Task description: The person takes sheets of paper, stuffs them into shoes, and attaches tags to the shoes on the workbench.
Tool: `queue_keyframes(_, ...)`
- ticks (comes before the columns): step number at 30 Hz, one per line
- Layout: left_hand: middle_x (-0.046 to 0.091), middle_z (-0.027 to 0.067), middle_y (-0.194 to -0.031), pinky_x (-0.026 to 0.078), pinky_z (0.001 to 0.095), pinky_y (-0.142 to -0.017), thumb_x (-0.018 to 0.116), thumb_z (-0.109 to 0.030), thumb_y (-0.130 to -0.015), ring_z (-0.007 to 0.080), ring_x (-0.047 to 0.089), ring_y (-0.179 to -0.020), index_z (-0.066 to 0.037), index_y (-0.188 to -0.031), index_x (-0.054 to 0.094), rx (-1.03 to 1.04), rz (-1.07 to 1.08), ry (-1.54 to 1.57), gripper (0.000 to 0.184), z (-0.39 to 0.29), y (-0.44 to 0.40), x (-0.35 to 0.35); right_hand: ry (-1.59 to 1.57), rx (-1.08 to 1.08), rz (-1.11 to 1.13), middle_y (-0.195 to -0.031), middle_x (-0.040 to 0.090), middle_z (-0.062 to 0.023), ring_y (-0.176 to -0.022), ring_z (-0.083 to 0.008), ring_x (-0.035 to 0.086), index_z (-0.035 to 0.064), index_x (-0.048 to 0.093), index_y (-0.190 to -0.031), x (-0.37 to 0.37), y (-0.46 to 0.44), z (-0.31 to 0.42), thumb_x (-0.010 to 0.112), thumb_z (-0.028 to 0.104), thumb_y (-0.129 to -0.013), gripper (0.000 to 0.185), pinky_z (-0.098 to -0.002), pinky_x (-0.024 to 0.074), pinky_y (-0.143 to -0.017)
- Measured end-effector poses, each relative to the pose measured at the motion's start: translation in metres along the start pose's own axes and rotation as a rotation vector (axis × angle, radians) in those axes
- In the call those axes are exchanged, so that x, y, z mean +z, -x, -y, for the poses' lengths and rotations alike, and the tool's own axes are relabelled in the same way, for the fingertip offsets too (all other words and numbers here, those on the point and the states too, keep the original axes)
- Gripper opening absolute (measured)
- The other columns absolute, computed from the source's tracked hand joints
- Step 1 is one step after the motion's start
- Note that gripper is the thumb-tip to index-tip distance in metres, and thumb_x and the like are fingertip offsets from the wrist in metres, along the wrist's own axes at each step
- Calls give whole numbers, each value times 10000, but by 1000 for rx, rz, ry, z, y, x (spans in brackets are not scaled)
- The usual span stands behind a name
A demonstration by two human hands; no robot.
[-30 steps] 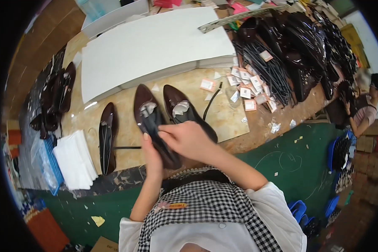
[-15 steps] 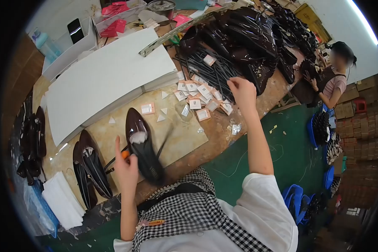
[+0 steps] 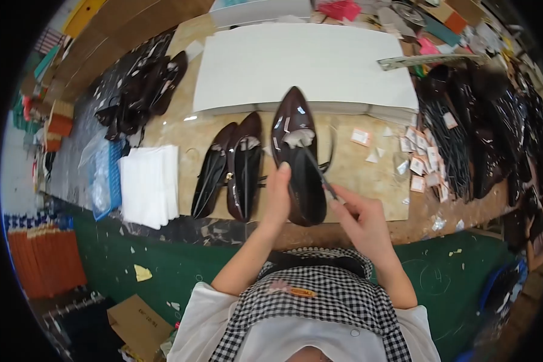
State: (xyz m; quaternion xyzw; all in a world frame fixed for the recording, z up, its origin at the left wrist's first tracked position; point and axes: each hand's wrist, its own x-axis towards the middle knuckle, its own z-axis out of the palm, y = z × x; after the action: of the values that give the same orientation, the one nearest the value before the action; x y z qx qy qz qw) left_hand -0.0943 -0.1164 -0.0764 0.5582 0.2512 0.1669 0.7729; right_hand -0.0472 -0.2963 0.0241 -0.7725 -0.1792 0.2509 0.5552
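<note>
A dark red pointed shoe [image 3: 292, 114] with crumpled white paper [image 3: 300, 138] in its toe is upright above the table's front edge. My left hand [image 3: 277, 196] is closed on its left side, the thumb at the rim. Pinched in my right hand [image 3: 359, 220] is a thin dark stick [image 3: 321, 175], whose far end reaches into the shoe's opening. Directly left of these, two more dark red shoes [image 3: 245, 163] stand side by side on the table. A dark strap curves out behind the held shoe.
Behind the shoes lies a stack of white sheets [image 3: 301, 66]. White cloths [image 3: 151, 186] and a blue basket [image 3: 105, 175] are at the left. Small tags [image 3: 425, 158], dark sticks [image 3: 447, 145] and piled shoes [image 3: 485, 133] lie at the right.
My right hand has come back from the pile of dark sticks to the shoe, now with a stick. My left hand has moved onto the shoe's side. The view has turned left.
</note>
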Motion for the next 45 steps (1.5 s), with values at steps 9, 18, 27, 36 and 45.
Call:
queue_keyframes(9, 606, 122, -1241, 482, 325, -957, 414, -259, -1030, 188, 602, -1097, 22, -1428, 405, 3, 48, 67, 487, -7, 27, 8, 242, -326, -297, -555, 513, -103, -440, -169, 463, -15, 679, -1202, 39, -21, -1, 651, 84, -933, 289, -321, 383, -464)
queue_keyframes(18, 575, 230, -1255, 392, 441, -1094, 762, -294, -808, 360, 546, -1222, -58, -1362, 514, 169, 106, -738, 651, -46, 42, -28, 144, -40, 0, -747, 715, -65, -605, -63, 535, 4, 601, -1354, 4, -9, -20, 574, 134, -984, 393, -240, 425, -536)
queue_keyframes(27, 577, 222, -1176, 412, 495, -991, 798, -338, -678, 422, 449, -1258, -155, -994, 673, 253, 132, -1381, 386, -80, -13, -126, 187, 12, -165, -763, 683, -42, -633, -44, 499, -11, 649, -1274, -25, -16, -51, 541, 133, -1022, 310, -200, 374, -558)
queue_keyframes(36, 731, 172, -1041, 527, 356, -853, 704, -199, -795, 262, 699, -941, 0, -1114, 707, 419, -438, -1464, 376, -320, -175, -255, 340, 80, -433, -887, 743, -117, -768, -159, 701, -27, 706, -1152, -80, 16, -71, 590, 56, -960, 239, -289, 550, -711)
queue_keyframes(45, 451, 223, -1487, 355, 488, -1122, 704, -356, -895, 454, 403, -1375, -80, -1404, 536, 943, -519, -1752, 603, -260, -273, -200, 524, 90, -862, -960, 746, -91, -838, -114, 677, 22, 702, -1178, -197, 94, -127, 629, 79, -943, 253, -274, 522, -732)
